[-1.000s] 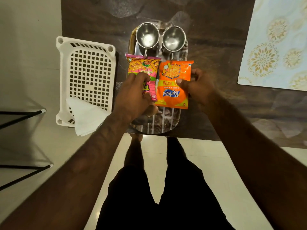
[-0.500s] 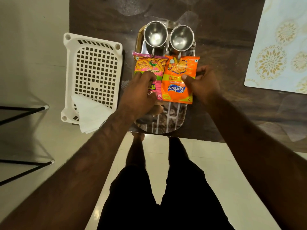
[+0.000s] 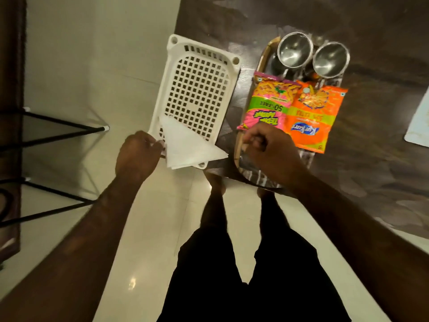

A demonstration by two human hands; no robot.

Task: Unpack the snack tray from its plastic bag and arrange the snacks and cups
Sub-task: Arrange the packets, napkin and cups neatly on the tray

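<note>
A tray (image 3: 262,63) with a wooden rim lies on the dark table. Two steel cups (image 3: 293,51) (image 3: 330,59) stand side by side at its far end. Below them lie a pink snack packet (image 3: 267,103) and an orange snack packet (image 3: 313,115), edges overlapping. My right hand (image 3: 270,151) hovers over the tray's near left part with fingers curled and nothing visible in them. My left hand (image 3: 138,156) pinches the left edge of a folded white sheet (image 3: 185,145) that lies on the near end of a white basket.
The white perforated plastic basket (image 3: 197,89) sits left of the tray, overhanging the table's edge. A patterned mat (image 3: 417,126) lies at the far right. Black metal legs (image 3: 58,133) stand on the pale floor at left. My legs are below.
Both hands have let go of the snack packets. My left hand moved left to the white sheet and my right hand pulled back to the tray's near end. The view swung left.
</note>
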